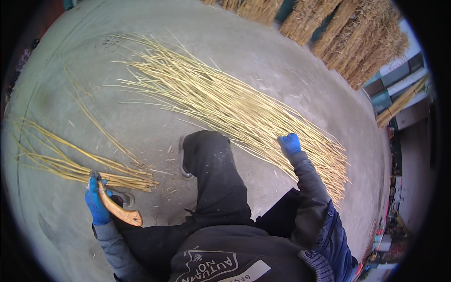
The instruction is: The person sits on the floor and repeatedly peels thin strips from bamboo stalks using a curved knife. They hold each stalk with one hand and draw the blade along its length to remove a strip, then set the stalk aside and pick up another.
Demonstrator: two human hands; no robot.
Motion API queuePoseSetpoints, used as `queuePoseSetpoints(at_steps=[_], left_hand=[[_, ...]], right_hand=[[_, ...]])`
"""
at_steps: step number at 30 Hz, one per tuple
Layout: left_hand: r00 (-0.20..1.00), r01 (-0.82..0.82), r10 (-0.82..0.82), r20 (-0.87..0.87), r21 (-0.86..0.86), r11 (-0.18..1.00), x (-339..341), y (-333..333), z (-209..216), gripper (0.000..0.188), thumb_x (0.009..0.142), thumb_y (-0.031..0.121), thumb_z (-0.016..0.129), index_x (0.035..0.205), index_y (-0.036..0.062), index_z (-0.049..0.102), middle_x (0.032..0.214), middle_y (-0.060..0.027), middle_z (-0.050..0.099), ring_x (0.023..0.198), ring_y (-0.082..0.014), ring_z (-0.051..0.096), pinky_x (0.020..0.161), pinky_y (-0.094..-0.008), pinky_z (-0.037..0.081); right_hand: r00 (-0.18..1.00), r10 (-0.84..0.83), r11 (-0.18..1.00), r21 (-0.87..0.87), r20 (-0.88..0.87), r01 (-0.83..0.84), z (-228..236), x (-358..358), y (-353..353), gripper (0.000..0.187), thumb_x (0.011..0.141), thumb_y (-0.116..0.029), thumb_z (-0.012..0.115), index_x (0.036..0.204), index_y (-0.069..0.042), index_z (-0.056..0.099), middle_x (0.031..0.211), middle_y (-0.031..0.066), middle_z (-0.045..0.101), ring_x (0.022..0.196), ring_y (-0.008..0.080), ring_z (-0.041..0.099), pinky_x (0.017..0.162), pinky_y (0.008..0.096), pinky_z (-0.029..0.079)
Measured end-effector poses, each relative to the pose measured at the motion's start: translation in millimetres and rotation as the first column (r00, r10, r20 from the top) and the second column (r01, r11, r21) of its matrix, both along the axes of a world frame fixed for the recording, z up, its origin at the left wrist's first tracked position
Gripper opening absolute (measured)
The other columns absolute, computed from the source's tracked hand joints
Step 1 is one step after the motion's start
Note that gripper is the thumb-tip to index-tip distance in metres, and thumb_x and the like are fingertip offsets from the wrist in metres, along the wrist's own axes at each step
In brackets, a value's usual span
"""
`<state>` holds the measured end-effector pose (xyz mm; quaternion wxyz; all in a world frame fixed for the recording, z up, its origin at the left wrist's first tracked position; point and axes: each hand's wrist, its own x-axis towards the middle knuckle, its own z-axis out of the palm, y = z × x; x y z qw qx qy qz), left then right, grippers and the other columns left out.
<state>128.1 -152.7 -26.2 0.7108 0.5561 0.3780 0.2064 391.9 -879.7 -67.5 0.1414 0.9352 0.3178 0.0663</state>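
Note:
My left hand (97, 202), in a blue glove, is closed around a tool with a curved wooden handle (120, 210) and a dark metal end. The handle points down toward my lap; what kind of tool it is, I cannot make out. Just beyond that hand lies a small bunch of brownish rods (70, 170). My right hand (290, 143), also blue-gloved, rests as a fist at the near side of a large heap of long, thin yellowish rods (225, 103). Whatever its fingers grip is hidden.
Several tall bundles of dry stalks (357, 42) stand at the far right. A few loose rods (96, 120) lie on the grey concrete floor (141, 19) between the two piles. My bent leg (211, 169) rises between my hands. Assorted goods (390, 244) line the right edge.

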Motion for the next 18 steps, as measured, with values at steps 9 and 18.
queuePoseSetpoints(at_steps=[9, 18], left_hand=[[0.952, 0.243, -0.237, -0.194, 0.008, 0.970, 19, -17, 2, 0.046, 0.104, 0.038, 0.058, 0.132, 0.0022, 0.063, 0.107, -0.0084, 0.067, 0.071, -0.0073, 0.056, 0.054, -0.0216, 0.044], [0.967, 0.166, -0.150, -0.205, 0.061, 0.984, 42, -17, 46, 0.034, 0.102, 0.034, 0.063, 0.113, 0.0021, 0.068, 0.088, -0.0058, 0.068, 0.059, -0.0100, 0.057, 0.051, -0.0241, 0.045]], right_hand=[[0.812, -0.580, 0.781, -0.323, -0.057, 0.535, -49, 14, 59, 0.020, 0.096, -0.022, 0.056, 0.110, -0.018, 0.070, 0.101, 0.0029, 0.072, 0.101, 0.0223, 0.067, 0.089, 0.0450, 0.047], [0.886, -0.282, 0.958, -0.069, -0.368, 0.277, -30, 107, 302, 0.026, 0.087, -0.030, 0.059, 0.100, -0.017, 0.078, 0.104, 0.0099, 0.077, 0.099, 0.0297, 0.074, 0.080, 0.0472, 0.055]])
